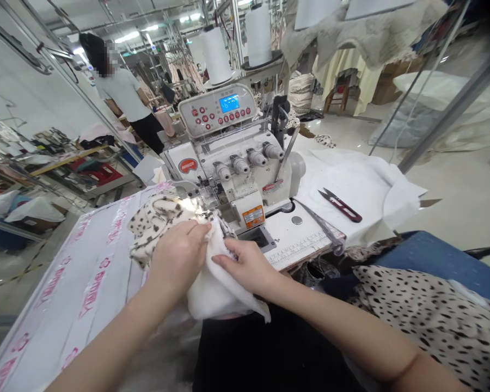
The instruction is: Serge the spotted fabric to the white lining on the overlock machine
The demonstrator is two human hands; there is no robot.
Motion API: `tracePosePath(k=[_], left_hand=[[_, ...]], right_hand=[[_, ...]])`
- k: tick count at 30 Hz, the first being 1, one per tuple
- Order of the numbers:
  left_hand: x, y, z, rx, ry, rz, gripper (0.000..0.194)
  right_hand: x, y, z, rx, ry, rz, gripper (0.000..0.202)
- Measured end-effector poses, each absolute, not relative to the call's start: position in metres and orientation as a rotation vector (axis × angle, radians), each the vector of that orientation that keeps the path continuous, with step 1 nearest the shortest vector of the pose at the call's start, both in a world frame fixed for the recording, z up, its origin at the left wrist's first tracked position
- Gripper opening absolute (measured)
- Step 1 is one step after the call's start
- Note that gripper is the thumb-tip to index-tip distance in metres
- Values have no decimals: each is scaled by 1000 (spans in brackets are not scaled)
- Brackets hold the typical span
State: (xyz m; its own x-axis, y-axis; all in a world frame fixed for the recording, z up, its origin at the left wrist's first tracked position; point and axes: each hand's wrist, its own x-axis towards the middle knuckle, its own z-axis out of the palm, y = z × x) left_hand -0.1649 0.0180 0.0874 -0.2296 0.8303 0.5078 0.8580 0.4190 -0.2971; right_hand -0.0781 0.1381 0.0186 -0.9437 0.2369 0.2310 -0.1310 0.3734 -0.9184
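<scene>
An overlock sewing machine [237, 163] stands in front of me, its lamp lighting the needle area. Spotted fabric [157, 218] lies bunched left of the presser foot. White fabric [216, 291] hangs from the foot over the table's front edge. My left hand [182, 247] is closed on the fabric just before the foot, fingertips pinching its upper edge. My right hand [249, 264] grips the white fabric's right side between thumb and fingers. Part of the fabric under both hands is hidden.
Dark red thread snips [341, 205] lie on white cloth [363, 179] at the right. Spotted fabric [433, 310] rests on a blue surface [436, 261] beside me. Thread cones [258, 35] stand behind the machine. A person [124, 92] stands at the back left.
</scene>
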Motion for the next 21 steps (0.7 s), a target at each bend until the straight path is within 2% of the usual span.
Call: tracePosePath(k=[5,14,18,21], left_hand=[[-139,26,83,-1269,-2097,44,14],[-156,27,81,-1342,-2042,96,13],[-160,32,86,-1353,-2128,46,15],[-155,22,85,-1365,-2200,-78,23]], right_hand=[[-68,134,18,-50,-2274,1708,19],[-79,143,20,-83,-2315,1589,28],[-89,145,27,-73,-2313,1542,27],[-87,146,30,-107,-2323,1607,18]])
